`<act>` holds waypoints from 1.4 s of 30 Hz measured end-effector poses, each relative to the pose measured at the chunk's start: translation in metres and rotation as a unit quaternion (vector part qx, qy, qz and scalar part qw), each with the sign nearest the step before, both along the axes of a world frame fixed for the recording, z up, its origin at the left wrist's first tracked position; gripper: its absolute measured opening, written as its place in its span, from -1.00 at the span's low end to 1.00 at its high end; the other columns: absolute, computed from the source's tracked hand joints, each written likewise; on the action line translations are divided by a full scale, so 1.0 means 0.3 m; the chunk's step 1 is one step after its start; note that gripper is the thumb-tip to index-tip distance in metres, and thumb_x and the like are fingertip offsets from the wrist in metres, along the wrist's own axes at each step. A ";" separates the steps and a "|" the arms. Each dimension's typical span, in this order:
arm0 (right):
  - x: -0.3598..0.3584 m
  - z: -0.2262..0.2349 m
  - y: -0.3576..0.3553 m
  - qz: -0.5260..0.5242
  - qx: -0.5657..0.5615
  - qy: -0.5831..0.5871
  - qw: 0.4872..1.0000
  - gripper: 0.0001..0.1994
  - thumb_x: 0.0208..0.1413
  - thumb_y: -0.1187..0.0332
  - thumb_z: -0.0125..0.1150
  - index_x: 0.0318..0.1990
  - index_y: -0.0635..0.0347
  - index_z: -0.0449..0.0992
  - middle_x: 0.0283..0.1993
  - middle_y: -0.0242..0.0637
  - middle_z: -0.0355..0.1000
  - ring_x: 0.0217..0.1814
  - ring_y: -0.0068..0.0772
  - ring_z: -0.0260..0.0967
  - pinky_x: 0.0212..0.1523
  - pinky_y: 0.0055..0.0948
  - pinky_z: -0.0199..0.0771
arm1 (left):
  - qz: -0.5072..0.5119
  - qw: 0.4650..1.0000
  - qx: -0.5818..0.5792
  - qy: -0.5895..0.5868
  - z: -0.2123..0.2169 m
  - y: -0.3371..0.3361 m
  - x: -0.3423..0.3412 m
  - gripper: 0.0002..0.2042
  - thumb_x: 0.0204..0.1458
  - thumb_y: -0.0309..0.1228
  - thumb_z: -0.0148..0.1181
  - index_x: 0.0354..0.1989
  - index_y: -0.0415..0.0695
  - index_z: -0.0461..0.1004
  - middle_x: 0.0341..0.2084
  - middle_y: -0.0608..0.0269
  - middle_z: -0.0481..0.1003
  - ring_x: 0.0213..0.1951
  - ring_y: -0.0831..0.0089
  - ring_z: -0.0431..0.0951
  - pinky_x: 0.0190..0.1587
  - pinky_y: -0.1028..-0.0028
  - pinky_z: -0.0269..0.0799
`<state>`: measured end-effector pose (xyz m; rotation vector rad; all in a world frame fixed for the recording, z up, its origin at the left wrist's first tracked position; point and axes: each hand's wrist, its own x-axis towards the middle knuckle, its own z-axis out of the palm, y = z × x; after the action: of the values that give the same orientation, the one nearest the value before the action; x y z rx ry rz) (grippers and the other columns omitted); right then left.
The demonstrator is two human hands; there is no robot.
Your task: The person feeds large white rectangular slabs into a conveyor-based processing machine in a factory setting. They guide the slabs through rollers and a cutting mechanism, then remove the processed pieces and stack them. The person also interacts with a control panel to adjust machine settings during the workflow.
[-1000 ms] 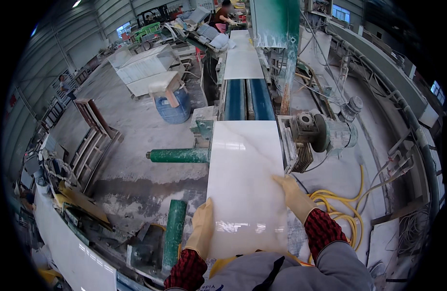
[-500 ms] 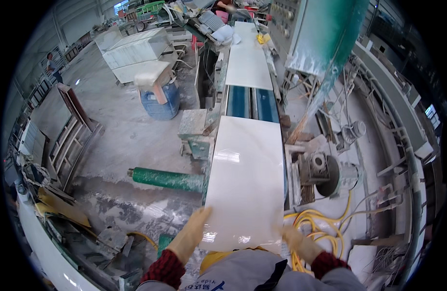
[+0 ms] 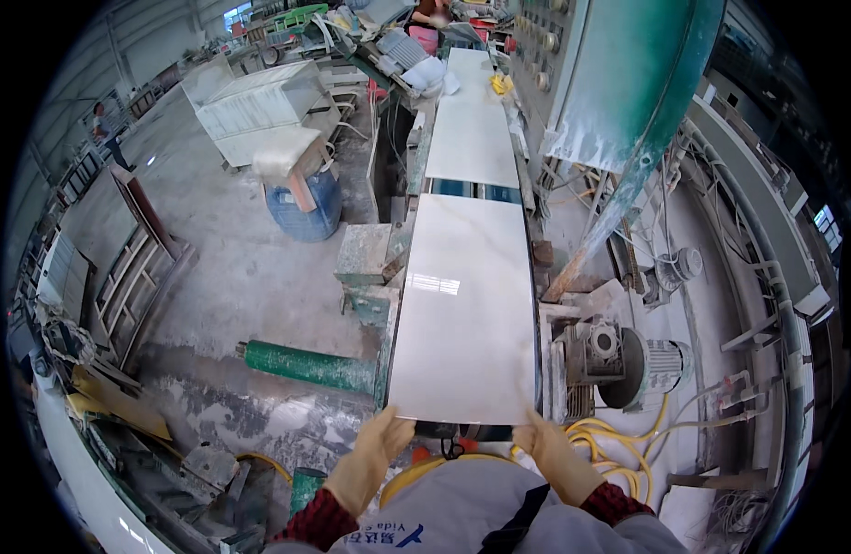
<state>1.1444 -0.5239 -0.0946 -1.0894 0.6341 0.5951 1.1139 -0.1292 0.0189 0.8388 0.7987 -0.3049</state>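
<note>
A long glossy white slab (image 3: pixel 464 314) lies flat on a conveyor right in front of me. My left hand (image 3: pixel 370 457), in a pale yellow glove, grips its near left corner. At the near right corner my right hand (image 3: pixel 557 457), gloved alike, is closed on the edge; the undersides of both grips are hidden. Beyond the slab's far end a narrow strip of blue conveyor belt (image 3: pixel 453 188) shows. Past that strip lies a second white slab (image 3: pixel 470 129), in line with the first.
A green roller (image 3: pixel 305 365) juts out to the left of the conveyor. Motors (image 3: pixel 665 365) and coiled yellow hose (image 3: pixel 605 439) are on the right, below a tall green machine (image 3: pixel 619 83). A blue drum (image 3: pixel 305 208) stands on the left floor. Another person (image 3: pixel 429 17) is at the far end.
The near slab has slid away from me, narrowing the gap of blue belt before the second slab. My hands have shifted from its sides to its near corners.
</note>
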 end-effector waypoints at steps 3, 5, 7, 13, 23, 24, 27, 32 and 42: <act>-0.011 0.177 0.048 0.003 0.042 0.101 0.994 -0.43 0.60 -0.02 0.34 0.22 0.48 0.65 -0.04 -0.03 0.76 -0.16 -0.14 0.74 0.01 -0.16 0.82 | -0.085 0.991 -0.098 -0.014 -0.197 0.098 -0.103 -0.49 0.62 0.00 0.16 0.35 -0.25 0.62 0.29 0.12 0.71 0.11 0.42 0.73 0.13 0.40 0.68; -0.039 0.244 0.092 0.037 0.048 0.051 0.997 -0.37 0.66 -0.08 0.21 0.19 0.54 0.65 0.14 0.11 0.75 -0.11 -0.16 0.73 -0.02 -0.16 0.81 | -0.108 0.992 -0.044 0.047 -0.130 0.049 -0.082 -0.43 0.62 0.03 0.17 0.33 -0.34 0.61 0.27 0.01 0.73 0.09 0.40 0.77 0.15 0.34 0.71; 0.002 0.138 0.090 0.041 0.046 0.057 0.996 -0.29 0.69 -0.13 0.11 0.32 0.58 0.55 0.18 0.16 0.73 -0.07 -0.15 0.72 0.03 -0.19 0.78 | -0.130 0.991 0.001 0.015 -0.104 -0.003 0.005 -0.43 0.61 0.03 0.18 0.26 -0.37 0.65 0.17 -0.03 0.77 -0.03 0.38 0.80 0.05 0.35 0.75; 0.076 0.026 0.145 0.029 -0.051 0.063 0.996 -0.29 0.76 -0.13 -0.13 0.12 0.48 0.70 -0.03 0.10 0.82 -0.33 -0.25 0.68 -0.28 -0.34 0.74 | -0.124 0.987 0.092 0.036 -0.238 -0.005 0.122 -0.49 0.63 -0.07 0.18 -0.03 -0.42 0.72 -0.11 -0.06 0.84 -0.38 0.33 0.79 -0.38 0.49 0.68; 0.291 0.096 0.180 0.012 -0.030 0.029 0.999 -0.29 0.79 -0.06 -0.19 0.00 0.47 0.74 -0.05 0.10 0.80 -0.31 -0.24 0.67 -0.29 -0.39 0.72 | -0.129 0.991 -0.003 0.024 -0.266 0.047 0.353 -0.46 0.67 -0.04 0.07 0.06 -0.41 0.68 -0.12 -0.03 0.82 -0.32 0.35 0.81 -0.40 0.53 0.70; 0.300 0.096 0.181 0.009 -0.027 0.029 0.999 -0.29 0.79 -0.06 -0.19 -0.01 0.46 0.74 -0.05 0.10 0.80 -0.31 -0.24 0.67 -0.29 -0.39 0.72 | -0.125 0.991 0.017 0.034 -0.222 0.029 0.356 -0.46 0.68 -0.04 0.07 0.07 -0.41 0.68 -0.10 -0.04 0.82 -0.31 0.34 0.81 -0.39 0.53 0.71; 0.328 0.093 0.181 0.011 -0.017 0.024 1.000 -0.28 0.79 -0.08 -0.21 0.02 0.46 0.72 -0.03 0.08 0.79 -0.27 -0.27 0.67 -0.25 -0.40 0.73 | -0.123 0.991 0.026 0.046 -0.208 0.031 0.398 -0.46 0.68 -0.04 0.06 0.10 -0.41 0.68 -0.08 -0.05 0.82 -0.29 0.33 0.82 -0.38 0.52 0.74; 0.356 0.093 0.194 0.031 -0.040 0.019 0.999 -0.28 0.78 -0.12 -0.21 0.14 0.47 0.71 0.03 0.02 0.78 -0.18 -0.29 0.69 -0.15 -0.41 0.77 | -0.120 0.992 0.023 0.029 -0.223 0.045 0.417 -0.47 0.67 -0.06 0.09 0.10 -0.41 0.68 -0.08 -0.06 0.82 -0.28 0.33 0.83 -0.35 0.52 0.74; 0.401 0.075 0.181 0.031 -0.034 0.001 0.999 -0.27 0.78 -0.12 -0.20 0.07 0.46 0.74 0.02 0.03 0.79 -0.18 -0.27 0.71 -0.14 -0.38 0.79 | -0.093 0.995 0.021 -0.022 -0.211 0.037 0.445 -0.51 0.65 -0.08 0.14 0.16 -0.40 0.64 -0.05 -0.10 0.81 -0.22 0.27 0.84 -0.26 0.45 0.77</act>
<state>1.2647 -0.4697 -0.0721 -1.1760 0.6275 0.6311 1.2475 -0.1181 -0.0443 0.9592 0.6892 -0.4340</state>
